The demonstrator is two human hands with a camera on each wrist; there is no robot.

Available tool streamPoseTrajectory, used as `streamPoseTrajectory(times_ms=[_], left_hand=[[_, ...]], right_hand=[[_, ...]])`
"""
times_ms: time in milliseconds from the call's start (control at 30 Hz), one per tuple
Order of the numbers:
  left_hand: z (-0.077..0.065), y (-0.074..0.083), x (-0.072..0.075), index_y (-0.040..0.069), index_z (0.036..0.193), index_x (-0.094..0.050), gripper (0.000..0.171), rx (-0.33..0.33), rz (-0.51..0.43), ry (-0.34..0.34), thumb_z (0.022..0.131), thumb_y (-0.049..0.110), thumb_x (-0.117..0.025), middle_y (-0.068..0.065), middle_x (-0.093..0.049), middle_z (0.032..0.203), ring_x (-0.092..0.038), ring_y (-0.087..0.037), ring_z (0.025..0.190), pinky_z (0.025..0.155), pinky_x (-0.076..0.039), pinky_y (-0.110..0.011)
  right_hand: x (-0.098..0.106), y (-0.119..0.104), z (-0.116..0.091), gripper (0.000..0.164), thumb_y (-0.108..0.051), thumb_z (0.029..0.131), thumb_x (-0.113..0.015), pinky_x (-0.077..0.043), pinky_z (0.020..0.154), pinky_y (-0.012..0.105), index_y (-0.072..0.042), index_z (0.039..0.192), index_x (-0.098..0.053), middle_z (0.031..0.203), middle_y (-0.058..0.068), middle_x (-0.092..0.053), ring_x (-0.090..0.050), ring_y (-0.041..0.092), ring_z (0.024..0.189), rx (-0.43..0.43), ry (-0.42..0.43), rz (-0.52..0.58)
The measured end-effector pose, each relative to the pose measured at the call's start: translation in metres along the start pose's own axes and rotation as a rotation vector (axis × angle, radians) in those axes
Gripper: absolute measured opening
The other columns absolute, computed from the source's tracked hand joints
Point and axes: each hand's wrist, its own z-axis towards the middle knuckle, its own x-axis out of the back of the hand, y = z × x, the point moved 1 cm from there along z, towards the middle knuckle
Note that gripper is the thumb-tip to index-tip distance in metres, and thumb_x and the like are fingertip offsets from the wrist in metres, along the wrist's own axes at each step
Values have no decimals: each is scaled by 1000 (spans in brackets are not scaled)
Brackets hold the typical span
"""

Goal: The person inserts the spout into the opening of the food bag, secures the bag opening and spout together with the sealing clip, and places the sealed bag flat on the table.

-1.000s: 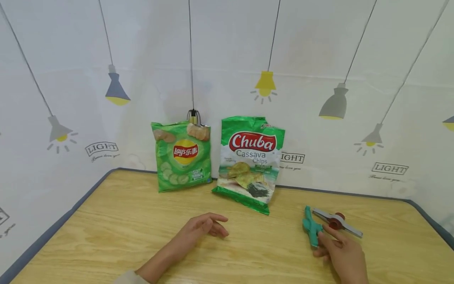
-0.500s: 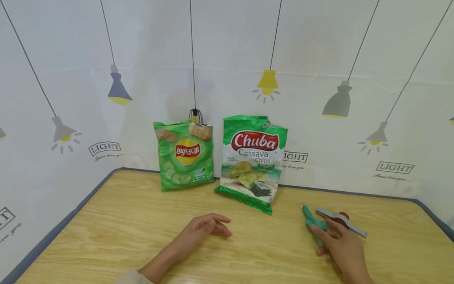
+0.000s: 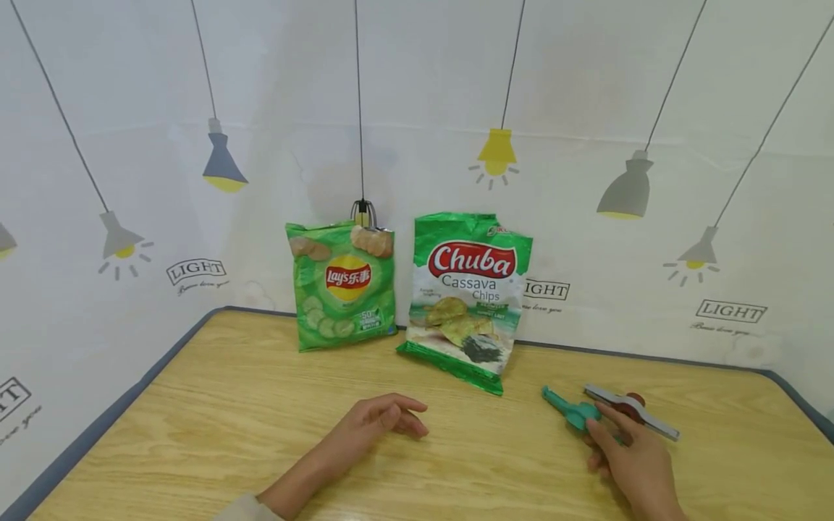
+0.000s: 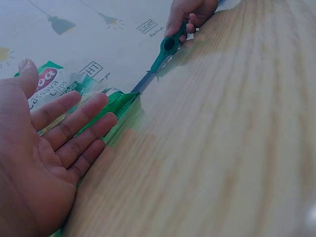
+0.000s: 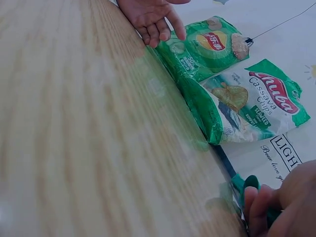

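Observation:
Near the right side of the table my right hand [image 3: 632, 456] pinches a teal bag clip [image 3: 578, 415] between thumb and fingers. The clip's long bar points toward the back left; its ring-shaped grip [image 4: 165, 52] shows in the left wrist view. Just behind that hand lies a second bag clip [image 3: 659, 422], grey with a red middle, partly covered by the fingers. My left hand [image 3: 374, 430] rests at the middle of the table, fingers loosely extended and holding nothing. Beyond it stand a green Lay's chip bag [image 3: 345, 289] and a green and white Chuba cassava chip bag [image 3: 465, 304].
Both chip bags lean against the white wall sheet [image 3: 560, 87] printed with hanging lamps. A dark blue edge strip [image 3: 625, 354] runs along the back of the wooden table [image 3: 228, 405].
The teal bag clip has turned in my right hand, its far end swinging to the left. The left hand and both chip bags stay in place.

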Motion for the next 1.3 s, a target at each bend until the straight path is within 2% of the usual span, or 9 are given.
streamPoseTrajectory(times_ms=[100,233,367,500,633,767,900,1100,1300], left_hand=[[0,0,-1,-5,131,-50,39,-9,-3,0,107,19,-31,-23,-64,111,-61,-35,106,98,-40,-29],[0,0,-2,-5,130,-52,35,-29,-2,6,106,13,-35,-25,-64,110,-61,-36,105,97,-42,-31],[0,-1,-2,-3,129,-53,32,-15,-4,19,104,11,-39,-25,-63,110,-61,-35,105,96,-42,-31],[-1,-1,-2,-4,130,-52,33,5,-15,24,103,13,-44,-25,-63,110,-61,-33,105,96,-42,-30],[-1,-2,-4,-4,130,-52,34,5,-44,37,103,15,-44,-23,-64,110,-62,-32,104,95,-43,-30],[1,-2,-10,-5,131,-50,35,4,-91,33,104,14,-42,-22,-64,110,-62,-33,103,94,-45,-35],[3,0,-19,-4,132,-50,36,44,-91,33,102,17,-47,-22,-64,109,-62,-32,102,92,-46,-36],[4,3,-30,1,133,-52,39,106,-70,45,100,21,-53,-19,-66,108,-62,-31,100,91,-46,-31],[2,2,-35,5,132,-54,40,151,-85,6,97,24,-58,-13,-68,105,-63,-25,102,92,-45,-29]], right_hand=[[-1,-1,-2,57,-37,98,-55,-45,63,22,-8,145,-42,78,2,-70,-63,15,60,7,19,24],[-7,-4,-4,51,-30,98,-57,-48,58,23,-10,143,-44,74,7,-69,-62,14,61,-5,42,175],[-16,-6,-10,51,-28,96,-60,-50,60,24,-12,142,-46,79,7,-69,-62,14,64,-16,45,293],[-29,-10,-18,50,-27,95,-62,-50,62,25,-13,141,-49,84,8,-70,-62,16,66,12,32,320],[-43,-17,-30,47,-20,93,-65,-50,59,28,-15,138,-53,80,13,-68,-62,20,64,36,5,365],[-54,-21,-40,48,-15,91,-66,-51,58,31,-15,137,-54,78,16,-66,-62,24,65,56,-43,408],[-59,-24,-47,47,-11,89,-67,-51,57,32,-13,135,-56,82,16,-65,-62,25,65,96,-84,444],[-66,-29,-57,48,-16,90,-67,-51,55,32,-7,135,-55,88,15,-65,-61,23,61,171,-134,450],[-71,-34,-64,48,-22,91,-66,-51,55,32,-6,135,-54,93,15,-65,-62,23,63,197,-207,457]])
